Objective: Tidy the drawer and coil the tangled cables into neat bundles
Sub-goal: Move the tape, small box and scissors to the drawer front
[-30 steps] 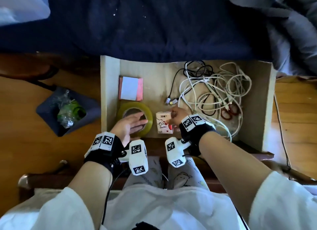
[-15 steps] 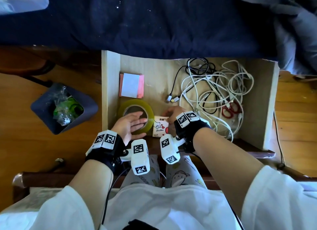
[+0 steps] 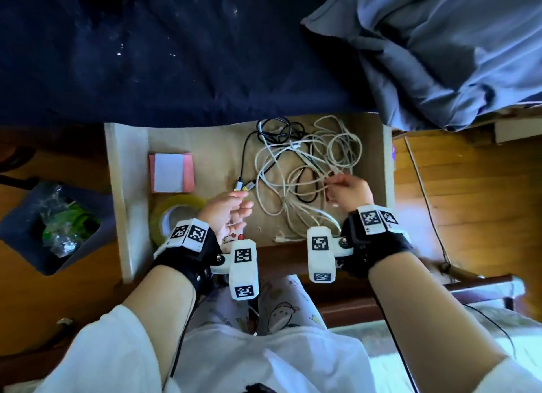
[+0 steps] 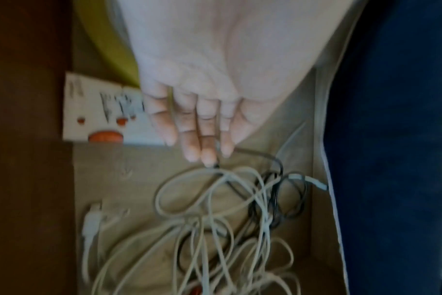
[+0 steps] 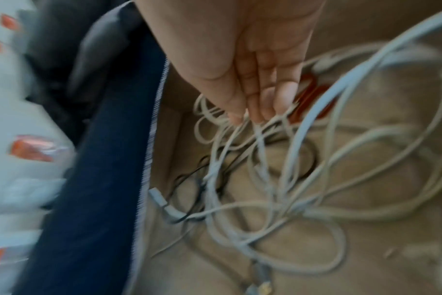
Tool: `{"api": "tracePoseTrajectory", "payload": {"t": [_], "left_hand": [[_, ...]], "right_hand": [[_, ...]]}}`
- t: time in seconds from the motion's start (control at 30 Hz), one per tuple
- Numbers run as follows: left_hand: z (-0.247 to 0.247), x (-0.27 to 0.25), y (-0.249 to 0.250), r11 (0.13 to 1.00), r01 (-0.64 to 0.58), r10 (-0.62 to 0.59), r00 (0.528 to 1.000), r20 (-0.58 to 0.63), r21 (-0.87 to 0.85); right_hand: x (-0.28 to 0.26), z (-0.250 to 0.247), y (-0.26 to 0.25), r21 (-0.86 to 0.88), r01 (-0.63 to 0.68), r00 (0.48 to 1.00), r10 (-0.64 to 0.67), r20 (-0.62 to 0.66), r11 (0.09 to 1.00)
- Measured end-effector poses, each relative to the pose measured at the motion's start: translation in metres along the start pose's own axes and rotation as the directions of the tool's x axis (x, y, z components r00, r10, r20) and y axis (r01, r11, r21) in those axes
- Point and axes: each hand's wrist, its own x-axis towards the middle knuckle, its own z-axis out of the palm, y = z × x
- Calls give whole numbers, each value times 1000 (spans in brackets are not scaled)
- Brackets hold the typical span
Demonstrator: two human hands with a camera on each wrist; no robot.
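Observation:
A tangle of white and black cables fills the right half of the cardboard-lined drawer. My right hand is over the tangle and pinches white strands between thumb and fingertips, as the right wrist view shows. My left hand reaches in with straight fingers. Its tips touch the black cable close to the two metal USB plugs. Red scissors handles lie under the cables beside my right fingers.
A pink sticky-note pad, a yellow tape roll and a small white cartoon box sit in the drawer's left half. A dark blue bedcover overhangs the drawer's far edge. A bin stands on the floor at left.
My right hand left the small white box and moved right onto the cable tangle, taking hold of white strands. My left hand left the tape roll and moved toward the USB plugs.

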Motion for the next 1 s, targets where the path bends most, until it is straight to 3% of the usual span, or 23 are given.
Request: {"api": "tracePoseTrajectory", "payload": {"t": [0.1,0.2,0.43,0.6,0.67,0.77,0.9,1.0], "left_hand": [[28,2,-1,996,82,-85,994,68,39],[47,7,-4,989,125,-134,983,124,84],[80,25,-7,987,117,-137,972,192,109],[93,24,0,972,136,-187,940,284,189],[96,24,1,971,127,-186,933,308,200],[99,28,2,967,93,-163,940,298,237],[94,35,6,940,91,-166,963,210,328],[84,39,9,949,61,-103,987,121,311]], "right_hand": [[16,-5,16,-196,-75,996,84,40,978],[23,-2,21,-400,-18,988,77,131,916],[22,0,25,-549,64,917,167,362,833],[24,-5,27,-496,113,903,120,413,861],[23,-3,27,-506,128,905,109,412,853],[15,-3,25,-562,157,947,38,319,812],[4,-13,7,-593,163,956,22,292,788],[0,-18,-6,-597,158,968,-4,251,787]]}}
